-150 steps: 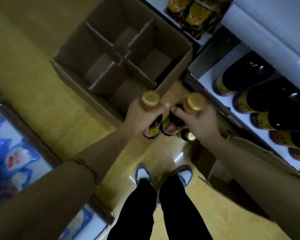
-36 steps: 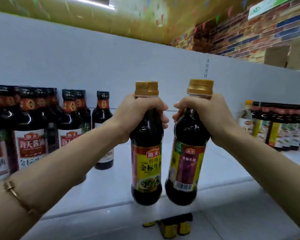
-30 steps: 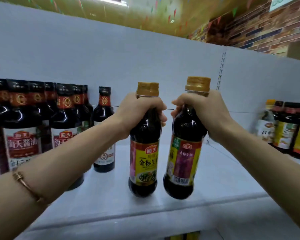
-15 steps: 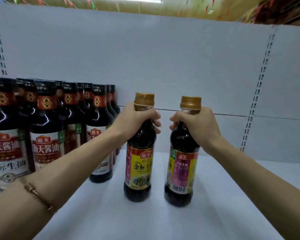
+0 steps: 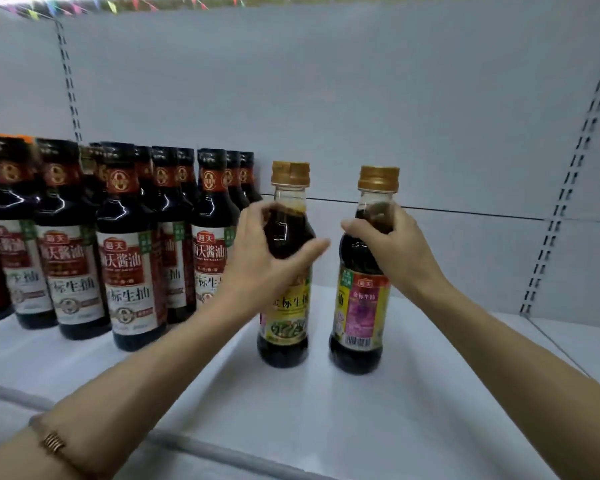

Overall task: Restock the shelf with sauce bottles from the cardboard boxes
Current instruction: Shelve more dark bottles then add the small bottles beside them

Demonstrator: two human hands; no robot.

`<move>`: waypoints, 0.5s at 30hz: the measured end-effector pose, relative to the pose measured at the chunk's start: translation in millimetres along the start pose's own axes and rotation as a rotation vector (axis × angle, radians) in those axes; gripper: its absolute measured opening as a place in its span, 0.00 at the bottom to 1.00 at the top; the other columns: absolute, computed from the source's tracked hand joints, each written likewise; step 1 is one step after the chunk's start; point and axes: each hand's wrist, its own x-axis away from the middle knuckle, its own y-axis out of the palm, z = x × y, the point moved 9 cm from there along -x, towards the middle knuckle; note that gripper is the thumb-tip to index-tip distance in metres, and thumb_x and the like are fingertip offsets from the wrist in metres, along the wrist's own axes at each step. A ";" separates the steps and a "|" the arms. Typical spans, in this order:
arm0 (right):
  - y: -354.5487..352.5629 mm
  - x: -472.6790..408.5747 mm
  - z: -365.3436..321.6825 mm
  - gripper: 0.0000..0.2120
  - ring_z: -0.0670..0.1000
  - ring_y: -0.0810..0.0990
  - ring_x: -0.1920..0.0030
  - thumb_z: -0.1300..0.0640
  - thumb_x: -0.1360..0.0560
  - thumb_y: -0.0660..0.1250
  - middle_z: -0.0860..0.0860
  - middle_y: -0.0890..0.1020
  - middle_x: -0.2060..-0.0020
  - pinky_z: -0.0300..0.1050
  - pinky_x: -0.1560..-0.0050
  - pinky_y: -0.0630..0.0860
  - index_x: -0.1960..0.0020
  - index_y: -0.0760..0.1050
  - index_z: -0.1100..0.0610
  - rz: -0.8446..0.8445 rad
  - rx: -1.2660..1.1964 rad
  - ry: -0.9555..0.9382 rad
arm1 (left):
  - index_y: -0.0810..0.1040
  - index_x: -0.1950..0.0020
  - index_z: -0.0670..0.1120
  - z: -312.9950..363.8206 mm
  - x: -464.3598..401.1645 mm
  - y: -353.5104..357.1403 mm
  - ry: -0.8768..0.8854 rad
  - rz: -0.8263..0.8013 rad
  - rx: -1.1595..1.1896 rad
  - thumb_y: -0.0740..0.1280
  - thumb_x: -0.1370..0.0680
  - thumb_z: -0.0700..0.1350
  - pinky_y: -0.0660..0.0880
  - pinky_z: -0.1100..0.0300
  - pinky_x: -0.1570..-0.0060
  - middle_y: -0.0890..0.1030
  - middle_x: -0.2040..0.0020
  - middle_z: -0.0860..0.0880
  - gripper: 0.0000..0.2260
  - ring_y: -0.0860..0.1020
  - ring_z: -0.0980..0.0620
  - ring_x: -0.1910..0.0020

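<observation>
Two dark sauce bottles with gold caps stand upright on the white shelf [image 5: 413, 393]. The left sauce bottle [image 5: 284, 327] has a yellow label. My left hand [image 5: 267, 261] hovers at its shoulder, with the thumb stretched straight across the front and the fingers loosely curved by its left side. The right sauce bottle [image 5: 359, 323] has a purple and yellow label. My right hand [image 5: 392, 247] grips it around the neck, just below the cap.
Several rows of black-capped soy sauce bottles [image 5: 129, 258] with red-and-white labels fill the shelf's left side, right beside the left bottle. The white back panel [image 5: 395, 116] rises behind. To the right of the two bottles, the shelf surface is bare up to a slotted upright [image 5: 561, 209].
Both bottles have been set down on the shelf beside the black-capped rows. My left hand has slid down from the neck and loosened its hold, while my right hand still holds its bottle's neck.
</observation>
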 end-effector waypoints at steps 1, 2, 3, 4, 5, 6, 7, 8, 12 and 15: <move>1.2 5.7 3.2 0.13 0.51 0.82 0.54 0.46 0.28 0.72 0.50 0.83 0.57 0.52 0.49 0.79 0.52 0.75 0.53 -0.018 0.025 0.008 | 0.60 0.29 0.55 -6.2 14.3 3.4 0.002 -0.044 -0.096 0.75 0.34 0.59 0.70 0.58 0.37 0.67 0.39 0.52 0.39 0.69 0.56 0.39; 1.6 9.9 4.9 0.14 0.50 0.82 0.53 0.45 0.28 0.72 0.49 0.82 0.56 0.50 0.51 0.79 0.50 0.74 0.52 -0.031 0.046 0.013 | 0.53 0.25 0.57 -12.7 26.6 5.8 -0.006 -0.088 -0.152 0.76 0.35 0.58 0.66 0.57 0.35 0.62 0.38 0.53 0.46 0.65 0.57 0.37; 0.9 12.3 5.5 0.15 0.49 0.82 0.53 0.45 0.29 0.73 0.49 0.82 0.55 0.48 0.51 0.79 0.50 0.74 0.52 -0.032 0.055 0.019 | 0.47 0.24 0.60 -19.2 34.8 7.5 -0.019 -0.123 -0.175 0.77 0.36 0.56 0.65 0.58 0.34 0.60 0.38 0.55 0.50 0.63 0.57 0.36; 0.3 12.7 4.9 0.15 0.49 0.82 0.53 0.45 0.29 0.73 0.49 0.82 0.55 0.46 0.52 0.78 0.50 0.74 0.52 -0.027 0.055 0.019 | 0.45 0.24 0.61 -26.1 38.4 8.5 -0.027 -0.148 -0.185 0.78 0.36 0.55 0.65 0.58 0.35 0.59 0.39 0.56 0.52 0.64 0.57 0.36; 0.4 12.8 3.7 0.14 0.49 0.82 0.53 0.46 0.29 0.73 0.49 0.82 0.55 0.46 0.52 0.78 0.50 0.74 0.52 -0.022 0.052 0.012 | 0.48 0.24 0.61 -32.2 40.2 9.6 -0.038 -0.169 -0.181 0.79 0.37 0.54 0.67 0.59 0.36 0.62 0.39 0.55 0.52 0.66 0.57 0.37; 0.4 13.6 2.3 0.13 0.50 0.82 0.54 0.47 0.28 0.73 0.49 0.82 0.56 0.47 0.53 0.78 0.51 0.74 0.52 -0.007 0.042 0.002 | 0.55 0.26 0.60 -38.7 40.1 11.4 -0.046 -0.191 -0.164 0.80 0.37 0.54 0.69 0.60 0.38 0.65 0.40 0.56 0.47 0.68 0.57 0.39; 0.1 14.8 2.9 0.13 0.50 0.82 0.54 0.48 0.28 0.74 0.50 0.82 0.56 0.48 0.52 0.79 0.51 0.74 0.52 0.019 0.021 -0.002 | 0.63 0.30 0.59 -43.8 39.0 13.4 -0.051 -0.215 -0.137 0.80 0.38 0.54 0.72 0.59 0.40 0.69 0.42 0.56 0.41 0.72 0.57 0.41; -0.5 17.0 6.5 0.13 0.51 0.82 0.53 0.49 0.28 0.74 0.50 0.82 0.56 0.49 0.52 0.80 0.50 0.74 0.53 0.050 -0.017 0.013 | 0.67 0.35 0.59 -48.0 36.5 14.5 -0.065 -0.237 -0.117 0.80 0.38 0.54 0.75 0.57 0.42 0.72 0.44 0.57 0.36 0.74 0.58 0.43; 15.5 38.0 27.2 0.30 0.46 0.80 0.48 0.53 0.33 0.78 0.47 0.78 0.48 0.45 0.50 0.79 0.37 0.66 0.50 0.012 -0.104 0.125 | 0.70 0.39 0.61 -56.7 29.4 15.6 -0.040 -0.269 -0.108 0.78 0.38 0.58 0.79 0.52 0.46 0.77 0.45 0.58 0.31 0.78 0.59 0.47; 24.7 40.6 36.1 0.39 0.44 0.79 0.47 0.55 0.34 0.79 0.43 0.76 0.46 0.45 0.48 0.78 0.32 0.59 0.45 -0.106 -0.037 0.172 | 0.69 0.40 0.59 -56.5 23.1 22.6 -0.022 -0.266 -0.148 0.78 0.35 0.56 0.79 0.50 0.47 0.78 0.45 0.57 0.28 0.79 0.57 0.47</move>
